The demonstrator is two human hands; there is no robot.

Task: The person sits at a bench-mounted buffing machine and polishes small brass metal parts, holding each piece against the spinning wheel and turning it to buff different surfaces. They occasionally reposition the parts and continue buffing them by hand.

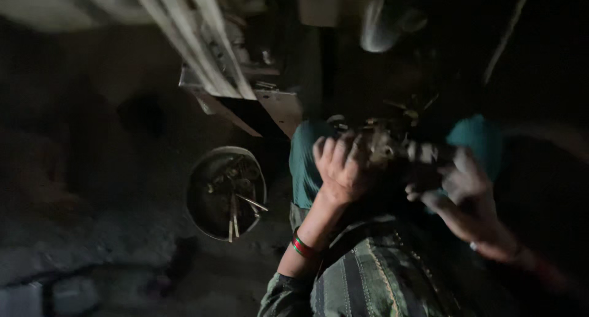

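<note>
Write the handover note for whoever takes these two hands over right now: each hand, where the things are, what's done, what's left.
Left hand: closed around a grimy metal part held over the lap; red-and-green bangle at the wrist.
Right hand: blurred, fingers at the part's other end; grip unclear.
Teal cloth lies under and behind the part.
Round metal dish with rods and small pieces sits on the dark floor to the left.
Done: part is in hand.
Left: too dark and blurred to tell how far the work on it has gone.
</note>
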